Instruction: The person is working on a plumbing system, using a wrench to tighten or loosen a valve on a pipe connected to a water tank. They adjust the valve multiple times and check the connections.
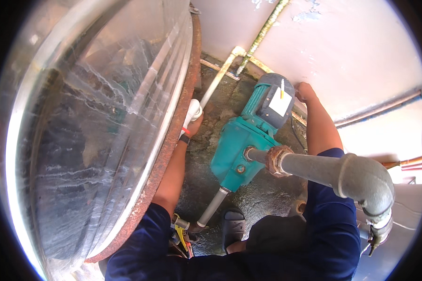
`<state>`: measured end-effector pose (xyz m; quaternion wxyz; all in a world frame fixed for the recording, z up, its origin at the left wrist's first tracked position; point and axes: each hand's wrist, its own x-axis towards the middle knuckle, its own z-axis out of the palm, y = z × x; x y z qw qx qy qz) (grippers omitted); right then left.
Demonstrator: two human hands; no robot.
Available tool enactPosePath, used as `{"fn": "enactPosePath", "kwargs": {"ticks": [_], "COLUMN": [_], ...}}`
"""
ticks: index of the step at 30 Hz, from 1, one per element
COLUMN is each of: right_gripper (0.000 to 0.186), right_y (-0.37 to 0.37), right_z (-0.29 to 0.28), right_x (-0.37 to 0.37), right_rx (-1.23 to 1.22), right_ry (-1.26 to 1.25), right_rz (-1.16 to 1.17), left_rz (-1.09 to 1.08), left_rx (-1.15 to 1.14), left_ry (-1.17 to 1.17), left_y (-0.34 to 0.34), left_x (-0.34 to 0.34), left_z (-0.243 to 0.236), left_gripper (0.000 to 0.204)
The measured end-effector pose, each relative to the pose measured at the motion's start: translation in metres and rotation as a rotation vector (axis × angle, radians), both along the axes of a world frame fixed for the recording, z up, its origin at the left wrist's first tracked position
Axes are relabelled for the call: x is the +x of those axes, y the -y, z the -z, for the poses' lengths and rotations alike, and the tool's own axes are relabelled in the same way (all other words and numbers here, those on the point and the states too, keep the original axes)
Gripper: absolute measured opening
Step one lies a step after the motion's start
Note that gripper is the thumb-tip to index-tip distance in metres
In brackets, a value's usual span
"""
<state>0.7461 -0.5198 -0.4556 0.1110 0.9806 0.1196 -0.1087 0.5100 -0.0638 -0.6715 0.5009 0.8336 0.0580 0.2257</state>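
A green water pump (237, 148) with a dark motor end and a white label stands on the wet floor in front of me. To its left, my left hand (195, 126) is closed around a white pipe elbow (193, 111) beside the tank's rusty rim; the elbow hides part of the fingers. From the elbow a cream pipe (215, 83) runs up to the wall. Past the motor's right end, my right hand (305, 92) is curled into a fist close to the wall. What those fingers hold, if anything, is hidden.
A large shiny metal tank (94, 136) with a rusty rim (177, 136) fills the left side. A thick grey pipe (314, 167) leaves the pump across my right arm and bends down at an elbow. Tools (185, 241) lie near my sandalled foot (233, 227).
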Motion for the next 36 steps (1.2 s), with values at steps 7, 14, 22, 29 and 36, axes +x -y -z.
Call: {"fn": "enactPosePath", "kwargs": {"ticks": [7,14,22,29,36], "right_gripper": [0.031,0.034,0.022,0.041,0.061], "right_y": [-0.055,-0.134,-0.180,-0.253,-0.308], "right_z": [-0.071,-0.142,-0.176,-0.161,-0.090], "right_x": [-0.029,-0.095,-0.139,-0.157,-0.162], "right_rx": [0.470,0.953,1.422,1.093,0.643], "right_ry": [0.230,0.729,0.342,-0.561,-0.600], "right_rz": [0.597,0.630,0.300,-0.157,-0.544], "left_rz": [0.081,0.056,0.020,-0.018,0.175], "left_rx": [-0.132,-0.270,-0.303,-0.123,-0.250], "left_ry": [0.011,-0.109,-0.104,0.082,0.046], "left_y": [0.006,0.012,0.017,0.005,0.003], "left_x": [-0.015,-0.029,-0.028,-0.006,-0.019], "left_z": [-0.032,-0.063,-0.061,-0.029,-0.058], "left_gripper": [0.033,0.056,0.061,0.049,0.050]}}
